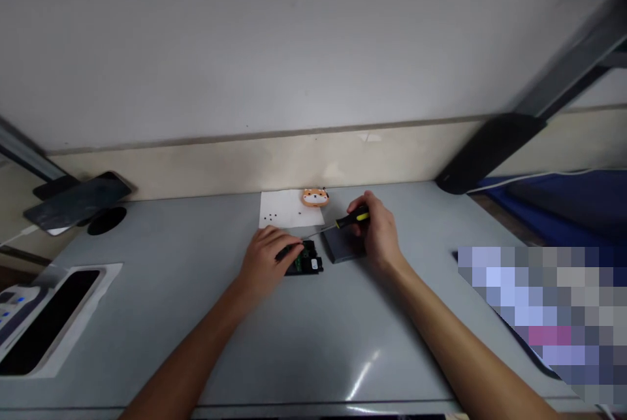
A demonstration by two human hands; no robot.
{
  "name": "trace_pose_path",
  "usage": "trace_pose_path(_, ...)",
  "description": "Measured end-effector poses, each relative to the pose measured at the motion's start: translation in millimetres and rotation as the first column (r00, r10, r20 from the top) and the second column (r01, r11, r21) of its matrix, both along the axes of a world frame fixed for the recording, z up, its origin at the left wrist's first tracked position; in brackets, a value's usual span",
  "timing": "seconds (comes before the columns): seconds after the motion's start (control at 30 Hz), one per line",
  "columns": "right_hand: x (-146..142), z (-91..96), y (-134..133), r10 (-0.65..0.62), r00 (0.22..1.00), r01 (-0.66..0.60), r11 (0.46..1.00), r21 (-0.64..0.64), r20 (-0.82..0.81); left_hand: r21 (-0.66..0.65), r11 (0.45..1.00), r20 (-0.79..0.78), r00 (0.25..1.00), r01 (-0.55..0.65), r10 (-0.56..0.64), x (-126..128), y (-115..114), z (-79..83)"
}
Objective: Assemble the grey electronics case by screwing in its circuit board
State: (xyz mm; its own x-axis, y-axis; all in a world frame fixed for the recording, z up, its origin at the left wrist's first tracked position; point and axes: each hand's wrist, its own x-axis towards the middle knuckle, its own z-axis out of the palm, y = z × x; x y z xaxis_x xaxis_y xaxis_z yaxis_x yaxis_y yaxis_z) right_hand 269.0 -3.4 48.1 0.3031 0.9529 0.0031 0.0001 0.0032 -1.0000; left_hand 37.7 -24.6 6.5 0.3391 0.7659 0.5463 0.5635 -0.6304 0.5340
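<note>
In my right hand (pixel 379 227) is a screwdriver (pixel 353 217) with a black and yellow handle, its thin shaft pointing left. The screwdriver's tip reaches the far edge of an opened black device (pixel 311 264) with a green circuit board showing. My left hand (pixel 269 253) is closed on the left side of this device, thumb and fingers round a dark part of it; the hand hides much of that side. A dark flat panel (pixel 340 247) lies just right of the device, partly behind my right hand.
Several tiny dark screws lie on a white paper (pixel 284 204) at the back, with an orange-and-white animal-face case (pixel 316 197) at its corner. A phone (pixel 53 322) lies at left, another phone (pixel 81 203) leans behind it. A blurred-out object (pixel 543 315) is at right, a black cylinder (pixel 484 152) behind.
</note>
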Motion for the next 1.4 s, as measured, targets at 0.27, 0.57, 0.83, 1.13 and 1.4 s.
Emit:
trace_pose_path(0.27,-2,-1.3,-2,0.022,0.998,-0.023,1.0,0.013,0.05,0.001,1.0,0.028,1.0,-0.004,0.004,0,0,0.1)
trace_pose_path(0.57,-7,8.2,-8,0.005,0.992,-0.019,0.994,0.112,0.125,0.002,0.999,0.073,0.996,0.049,-0.049,2,-1,-2.0)
trace_pose_path(0.83,-9,10.2,-16,-0.028,0.958,-0.059,0.954,0.294,0.285,-0.111,0.99,0.005,0.997,0.081,-0.081,0,-4,3.1)
trace_pose_path(1.13,-11,-1.5,-20,0.029,0.865,-0.203,0.933,0.297,0.501,-0.241,0.959,-0.226,0.952,0.15,-0.206,-7,0,6.1)
trace_pose_path(1.4,-12,-2.9,-22,0.021,0.852,-0.204,0.934,0.294,0.523,-0.255,0.955,-0.265,0.939,0.15,-0.218,-8,-1,10.4)
